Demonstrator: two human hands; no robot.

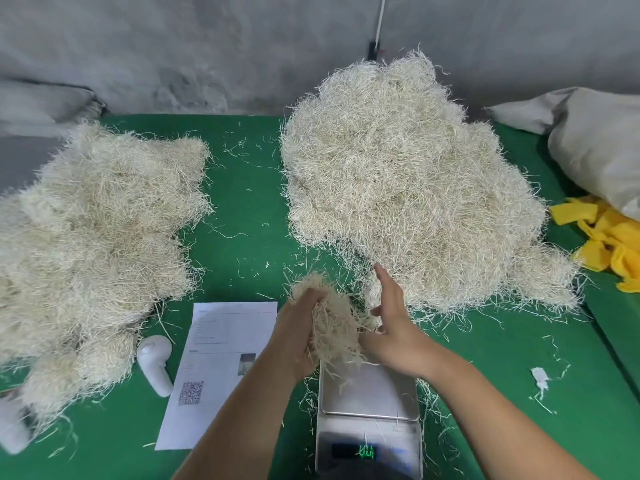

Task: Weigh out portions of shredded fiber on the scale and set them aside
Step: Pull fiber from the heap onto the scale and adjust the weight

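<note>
- A fiber pile [93,244] is lying along the bench's [242,209] left edge.
- The left hand [298,327] is curling round a fiber clump [329,317], holding it above the scale's [369,407] far edge.
- The right hand [391,320] is touching the clump's right side, fingers straight and spread.
- A bigger pile [408,188] is sitting right of centre, reaching the back edge.

One head-worn camera looks forward and down from close above the green table [249,209]. The scale [369,407] sits nearest at the bottom; the grey wall [207,46] lies far.
</note>
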